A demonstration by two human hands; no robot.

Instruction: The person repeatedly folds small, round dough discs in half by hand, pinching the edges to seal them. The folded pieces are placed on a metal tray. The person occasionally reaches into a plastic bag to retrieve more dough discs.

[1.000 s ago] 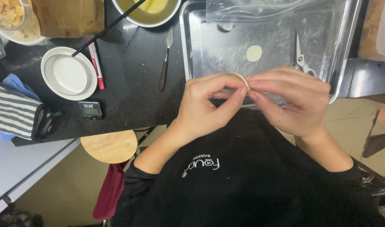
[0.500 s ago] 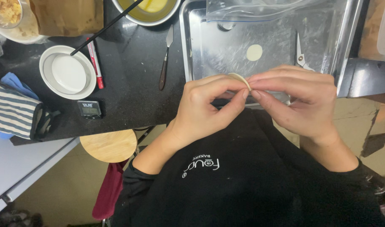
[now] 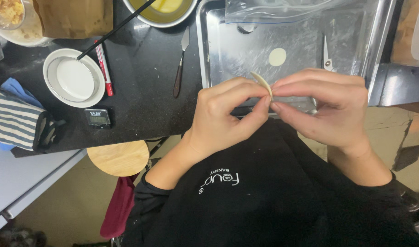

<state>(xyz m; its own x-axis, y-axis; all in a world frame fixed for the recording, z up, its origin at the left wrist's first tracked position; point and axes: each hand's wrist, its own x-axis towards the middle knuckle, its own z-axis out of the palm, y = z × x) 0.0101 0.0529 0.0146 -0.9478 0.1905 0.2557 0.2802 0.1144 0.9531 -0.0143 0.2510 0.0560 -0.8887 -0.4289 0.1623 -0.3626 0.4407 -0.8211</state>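
Barely anything has shifted since a moment ago: both hands have stayed together above the near edge of the steel baking tray [image 3: 209,50], the thin pale dough disc [image 3: 262,83] now tipped a little more on edge. Left hand [image 3: 223,116] and right hand [image 3: 326,107] pinch it between closed fingers [image 3: 246,89] at its rim. It looks light, soft and easily torn, best held gently by the edge. A second small pale disc [image 3: 277,56] lies on the tray beside scissors [image 3: 327,56] and a clear plastic bag [image 3: 282,11]. On the black surface [image 3: 140,105] to the left sit a palette knife [image 3: 179,68], a white round dish [image 3: 73,77], a red pen [image 3: 103,68] and a small timer [image 3: 97,117], well apart.
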